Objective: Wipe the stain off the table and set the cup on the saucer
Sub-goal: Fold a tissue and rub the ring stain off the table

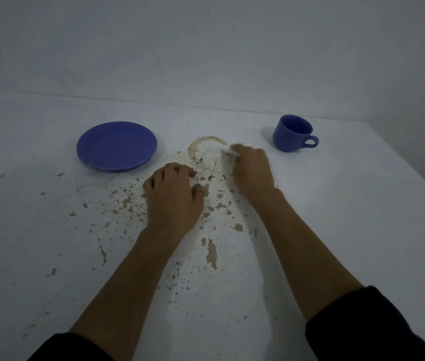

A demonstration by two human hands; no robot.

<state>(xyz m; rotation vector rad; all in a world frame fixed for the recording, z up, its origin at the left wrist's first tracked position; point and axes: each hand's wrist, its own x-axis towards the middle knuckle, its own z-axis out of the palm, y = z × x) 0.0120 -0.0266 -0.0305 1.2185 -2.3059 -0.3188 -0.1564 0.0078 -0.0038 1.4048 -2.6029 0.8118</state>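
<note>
A brown ring-shaped stain [197, 148] marks the white table [362, 204] between a blue saucer [116, 145] on the left and a blue cup [292, 133] on the right. The cup stands upright with its handle pointing right. My right hand [251, 169] presses a white tissue [231, 149] against the right end of the stain ring. My left hand [173, 196] rests flat on the table just below the stain, fingers spread, holding nothing.
The table's white paint is chipped in many brownish patches [211, 252] around and below my hands. A plain wall [206, 48] rises behind the table. The table's right edge [414, 173] runs diagonally past the cup.
</note>
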